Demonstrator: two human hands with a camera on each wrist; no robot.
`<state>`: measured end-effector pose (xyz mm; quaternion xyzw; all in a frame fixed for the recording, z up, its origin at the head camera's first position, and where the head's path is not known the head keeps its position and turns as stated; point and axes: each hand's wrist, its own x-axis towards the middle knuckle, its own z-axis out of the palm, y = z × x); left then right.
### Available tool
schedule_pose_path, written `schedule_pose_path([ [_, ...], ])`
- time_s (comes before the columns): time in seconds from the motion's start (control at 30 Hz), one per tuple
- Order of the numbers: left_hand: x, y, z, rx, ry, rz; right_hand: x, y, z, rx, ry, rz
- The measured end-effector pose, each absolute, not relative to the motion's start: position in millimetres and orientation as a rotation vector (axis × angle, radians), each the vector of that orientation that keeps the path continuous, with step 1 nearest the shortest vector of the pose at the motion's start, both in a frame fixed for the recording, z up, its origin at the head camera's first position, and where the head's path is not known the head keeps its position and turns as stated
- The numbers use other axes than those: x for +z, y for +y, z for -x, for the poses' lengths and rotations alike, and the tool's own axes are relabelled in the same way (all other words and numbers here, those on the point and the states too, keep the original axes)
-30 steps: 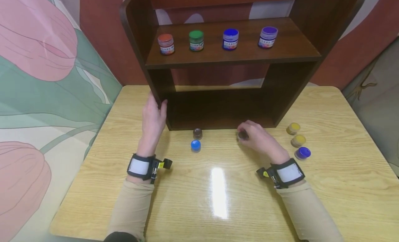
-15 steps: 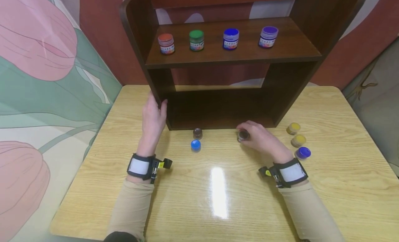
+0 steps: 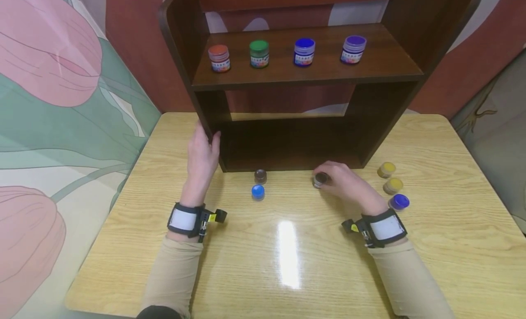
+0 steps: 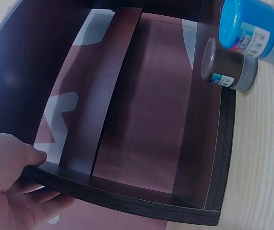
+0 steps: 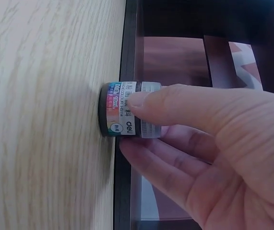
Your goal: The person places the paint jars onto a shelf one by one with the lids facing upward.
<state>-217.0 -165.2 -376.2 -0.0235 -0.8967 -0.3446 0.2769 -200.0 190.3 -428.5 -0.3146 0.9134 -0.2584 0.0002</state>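
Note:
My left hand grips the left side panel of a dark brown wooden shelf, thumb inside and fingers outside the panel. In the right wrist view, my right hand pinches a small dark paint jar between thumb and fingers. That jar stands upright at the table, right by the shelf's front bottom edge, its printed label partly under the thumb. Left of it, a brown paint jar stands near the same edge, with a light blue paint jar just in front.
On the upper board stand a red jar, a green jar, a blue jar and a purple jar. Two yellow jars and a violet-blue jar sit at the right on the wooden table.
My right hand and wrist have shifted slightly right, and the dark jar has turned a little in its fingers, showing more of its label. The left hand stays on the shelf panel.

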Motion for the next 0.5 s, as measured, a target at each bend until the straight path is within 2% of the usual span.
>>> schedule_pose_path([
  [0.5,-376,-165,217,-0.924,-2.417,0.053,-413,197,197,-0.866,2.914,0.91],
])
